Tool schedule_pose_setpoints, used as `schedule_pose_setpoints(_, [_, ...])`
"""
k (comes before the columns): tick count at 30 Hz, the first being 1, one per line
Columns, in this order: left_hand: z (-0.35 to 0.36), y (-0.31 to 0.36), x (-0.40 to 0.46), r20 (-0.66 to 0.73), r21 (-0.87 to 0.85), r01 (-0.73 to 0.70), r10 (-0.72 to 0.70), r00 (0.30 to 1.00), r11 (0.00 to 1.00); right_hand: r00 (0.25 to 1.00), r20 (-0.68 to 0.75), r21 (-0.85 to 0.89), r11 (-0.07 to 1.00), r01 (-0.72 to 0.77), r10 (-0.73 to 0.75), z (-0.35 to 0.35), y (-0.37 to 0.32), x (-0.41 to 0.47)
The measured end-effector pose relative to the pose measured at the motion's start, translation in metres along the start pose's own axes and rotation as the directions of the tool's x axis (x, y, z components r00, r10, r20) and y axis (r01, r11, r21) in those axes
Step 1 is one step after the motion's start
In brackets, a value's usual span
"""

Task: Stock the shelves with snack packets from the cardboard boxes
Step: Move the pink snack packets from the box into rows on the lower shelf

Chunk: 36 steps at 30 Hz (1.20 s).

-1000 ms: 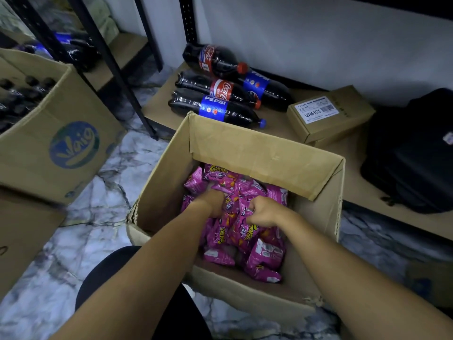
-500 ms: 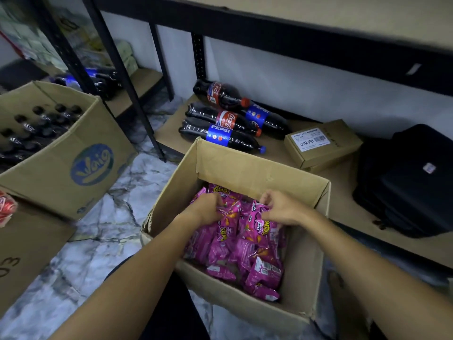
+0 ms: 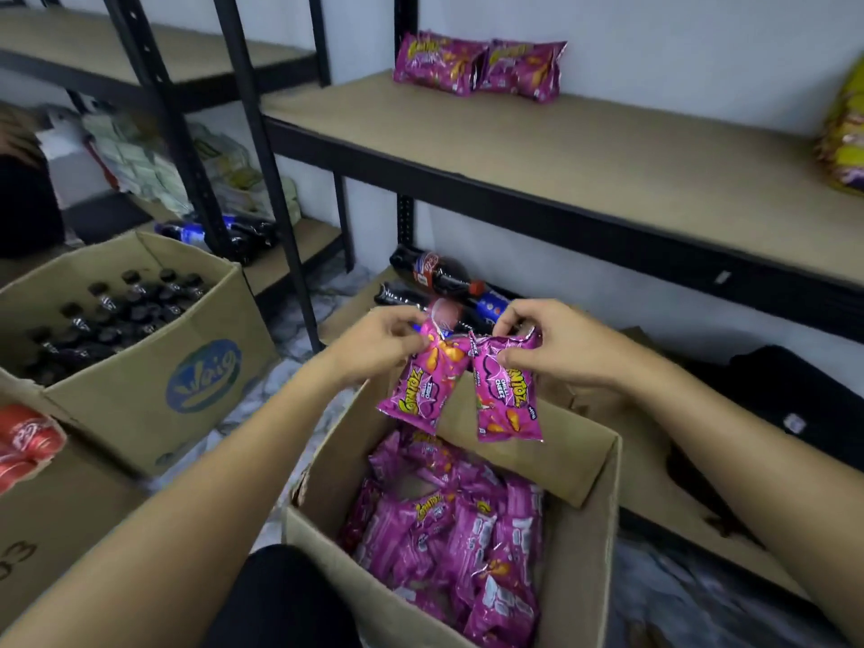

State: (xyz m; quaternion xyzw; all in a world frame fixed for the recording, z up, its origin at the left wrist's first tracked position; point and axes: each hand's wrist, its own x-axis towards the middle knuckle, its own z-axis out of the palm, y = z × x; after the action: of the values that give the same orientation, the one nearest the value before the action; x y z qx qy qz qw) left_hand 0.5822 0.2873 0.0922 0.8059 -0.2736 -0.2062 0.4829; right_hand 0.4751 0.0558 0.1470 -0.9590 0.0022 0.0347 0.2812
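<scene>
An open cardboard box (image 3: pixel 589 544) in front of me holds several pink snack packets (image 3: pixel 449 526). Above it my left hand (image 3: pixel 378 341) pinches the top of one pink packet (image 3: pixel 421 383), which hangs down. My right hand (image 3: pixel 551 341) pinches the top of a second pink packet (image 3: pixel 507 395) beside it. Two more pink packets (image 3: pixel 477 67) lie side by side at the back of the wooden shelf (image 3: pixel 584 166) above.
A box of dark bottles (image 3: pixel 121 339) stands at the left, with red cans (image 3: pixel 23 441) beside it. Soda bottles (image 3: pixel 435 278) lie on the low shelf behind my hands; a black bag (image 3: pixel 795 399) sits at its right. Yellow packets (image 3: pixel 846 133) occupy the shelf's right end.
Both hands have come up out of the box, each holding a pink packet. The view has tilted upward, bringing the upper shelf and its two packets into sight.
</scene>
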Motion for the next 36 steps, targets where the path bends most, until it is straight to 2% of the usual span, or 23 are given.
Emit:
schedule_pose_setpoints(8, [-0.057,0.091,0.011,-0.141,-0.105,-0.186,0.171,0.975,0.977,0.991,-0.067,0.066,0.991,0.117,-0.112,-0.092,-0.063,0.005])
schedule_pose_setpoints(12, [-0.076,0.145,0.020,-0.200,0.007,-0.293,0.289,0.936,0.956,0.982,-0.112,0.047,0.986,0.161,-0.155,-0.146,-0.078,0.000])
schedule_pose_setpoints(18, [-0.078,0.213,0.055,-0.162,0.300,-0.357,0.416,0.895,0.885,0.981,-0.160,-0.042,0.994,0.101,-0.107,-0.222,-0.057,0.009])
schedule_pose_setpoints(21, [-0.069,0.234,0.081,-0.117,0.379,-0.353,0.422,0.899,0.855,0.986,-0.157,-0.097,0.994,0.043,-0.058,-0.246,-0.038,0.017])
schedule_pose_setpoints(27, [-0.046,0.251,0.132,-0.051,0.531,-0.301,0.384,0.922,0.792,0.989,-0.122,-0.060,0.993,-0.097,0.089,-0.265,0.003,0.028])
schedule_pose_setpoints(32, [-0.025,0.244,0.158,0.019,0.571,-0.264,0.309,0.951,0.777,0.979,-0.123,-0.054,0.984,-0.169,0.161,-0.257,0.025,0.035])
schedule_pose_setpoints(36, [-0.012,0.235,0.169,0.007,0.566,-0.239,0.285,0.959,0.789,0.964,-0.181,-0.051,0.977,-0.207,0.195,-0.243,0.036,0.040])
